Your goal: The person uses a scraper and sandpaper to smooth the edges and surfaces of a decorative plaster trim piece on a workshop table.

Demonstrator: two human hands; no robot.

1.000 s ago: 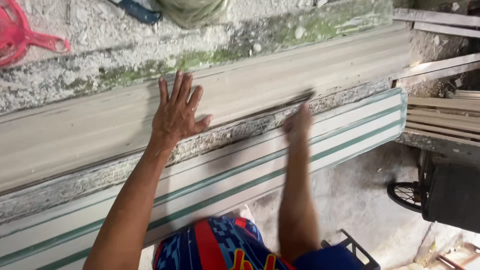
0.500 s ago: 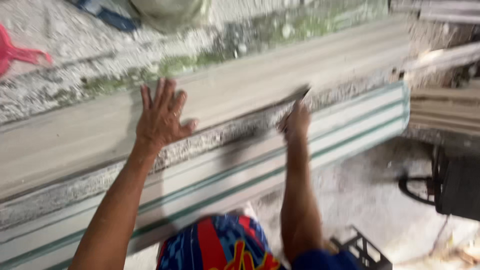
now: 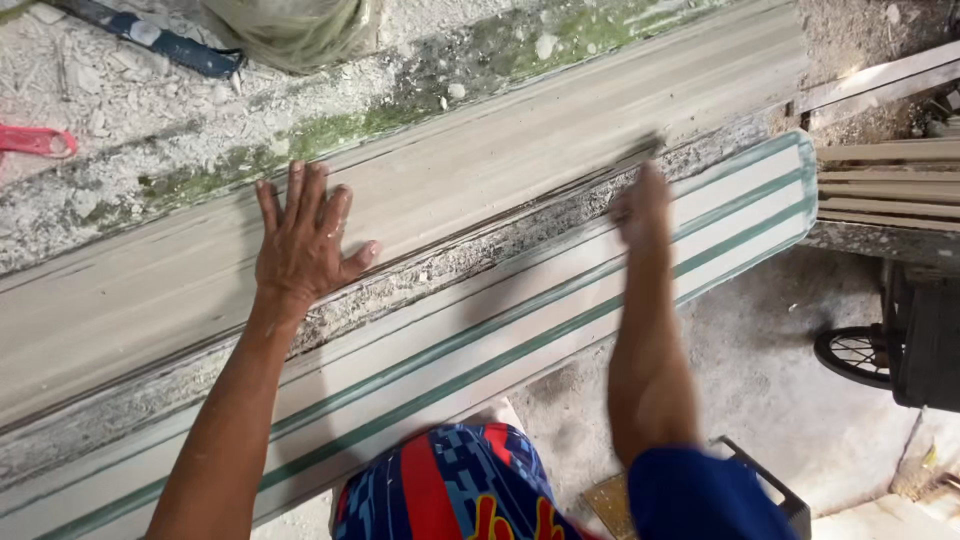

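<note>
Left hand (image 3: 303, 243) lies flat, fingers spread, on the long grey moulding (image 3: 520, 160); right hand (image 3: 640, 205) (blurred, grip unclear) at its near edge, beside the green-striped board (image 3: 560, 320); pink tool (image 3: 35, 141) well apart.

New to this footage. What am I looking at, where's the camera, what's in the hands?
No machine here: a person works bare-handed, and the single view comes from a camera on their head, looking down. The left hand lies flat, fingers spread, on a long pale grey moulded strip resting on a rough crusted bench. The right hand is blurred at the strip's near edge, closed on a thin dark tool I cannot identify. In front runs a white board with green stripes. A red plastic handle lies far left.
</note>
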